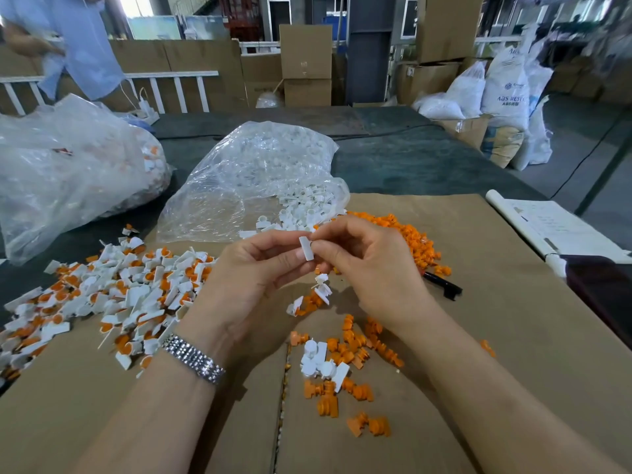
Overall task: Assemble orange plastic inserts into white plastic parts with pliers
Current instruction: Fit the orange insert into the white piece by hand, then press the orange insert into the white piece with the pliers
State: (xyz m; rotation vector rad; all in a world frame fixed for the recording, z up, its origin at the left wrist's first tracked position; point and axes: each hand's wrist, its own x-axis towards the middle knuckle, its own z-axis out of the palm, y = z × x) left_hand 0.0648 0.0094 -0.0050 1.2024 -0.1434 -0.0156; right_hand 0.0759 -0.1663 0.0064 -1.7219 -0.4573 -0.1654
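Observation:
A small white plastic part [306, 248] is pinched between the fingertips of my left hand [249, 278] and my right hand [369, 265], raised above the cardboard. Whether an orange insert sits in it is hidden by my fingers. Loose orange inserts [355, 350] and a few white parts [318, 360] lie just below my hands. More orange inserts [415, 239] are heaped behind my right hand. The black-handled pliers [443, 285] lie on the cardboard right of my right hand, untouched. A pile of assembled white-and-orange pieces [113, 295] spreads at the left.
An open clear bag of white parts [260, 172] lies behind my hands, and a larger bag [68, 165] sits far left. Papers [554, 227] rest at the right edge. A person in a light blue shirt [78, 42] stands at the back left. Cardboard sheets [513, 336] cover the table.

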